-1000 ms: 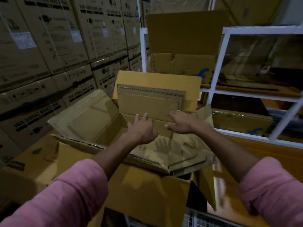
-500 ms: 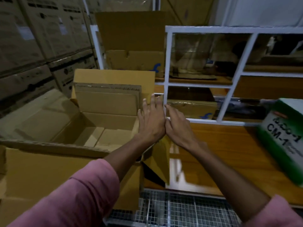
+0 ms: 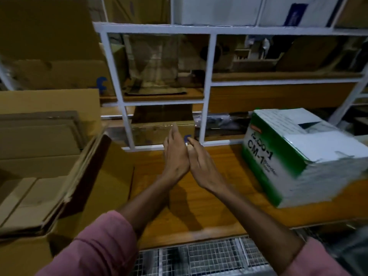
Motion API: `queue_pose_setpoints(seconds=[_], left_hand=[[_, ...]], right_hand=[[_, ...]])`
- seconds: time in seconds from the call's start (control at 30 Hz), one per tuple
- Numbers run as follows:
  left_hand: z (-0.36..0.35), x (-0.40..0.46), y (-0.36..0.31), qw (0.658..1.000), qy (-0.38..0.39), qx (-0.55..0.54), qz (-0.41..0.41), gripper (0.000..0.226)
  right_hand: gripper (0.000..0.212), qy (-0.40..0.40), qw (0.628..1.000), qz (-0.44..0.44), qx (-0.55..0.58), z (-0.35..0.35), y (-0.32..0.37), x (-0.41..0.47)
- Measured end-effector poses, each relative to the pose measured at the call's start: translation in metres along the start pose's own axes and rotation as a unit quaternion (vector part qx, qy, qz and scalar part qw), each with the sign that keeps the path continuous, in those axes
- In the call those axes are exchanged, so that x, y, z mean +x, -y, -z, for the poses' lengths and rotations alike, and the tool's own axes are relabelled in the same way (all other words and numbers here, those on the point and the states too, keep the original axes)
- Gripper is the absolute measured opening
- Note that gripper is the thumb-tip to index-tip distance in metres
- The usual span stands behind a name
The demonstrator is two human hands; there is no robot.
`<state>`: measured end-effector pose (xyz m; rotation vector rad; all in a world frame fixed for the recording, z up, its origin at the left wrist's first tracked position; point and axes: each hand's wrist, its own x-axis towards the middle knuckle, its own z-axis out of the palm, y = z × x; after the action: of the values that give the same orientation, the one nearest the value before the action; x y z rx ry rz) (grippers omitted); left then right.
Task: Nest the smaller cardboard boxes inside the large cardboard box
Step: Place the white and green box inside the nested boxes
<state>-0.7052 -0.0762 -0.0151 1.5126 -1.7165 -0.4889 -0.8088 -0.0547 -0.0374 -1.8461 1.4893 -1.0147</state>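
Both hands, left hand point(image 3: 175, 156) and right hand point(image 3: 201, 164), have left the large cardboard box point(image 3: 49, 176) at nine o'clock, fingers loose and empty, probably heading for the green-and-white box point(image 3: 298, 156) at three o'clock.

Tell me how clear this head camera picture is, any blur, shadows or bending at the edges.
Head view: dim, warm light overall; the green and white box is smeared by motion blur, its lettering only partly readable; both hands are fairly sharp and throw a dark shadow on the wooden shelf; the white rack bars lean outward, a sign of wide-angle distortion; the clear panels behind them show dull reflections.
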Motion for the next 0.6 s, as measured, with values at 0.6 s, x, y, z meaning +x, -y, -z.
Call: queue_pose_setpoints(seconds=[0.6], left_hand=[[-0.111,0.019,-0.053,0.984,0.14,0.053,-0.095,0.073]], right_hand=[[0.074,-0.13,0.979,-0.059,-0.146,0.099,-0.096,-0.003]])
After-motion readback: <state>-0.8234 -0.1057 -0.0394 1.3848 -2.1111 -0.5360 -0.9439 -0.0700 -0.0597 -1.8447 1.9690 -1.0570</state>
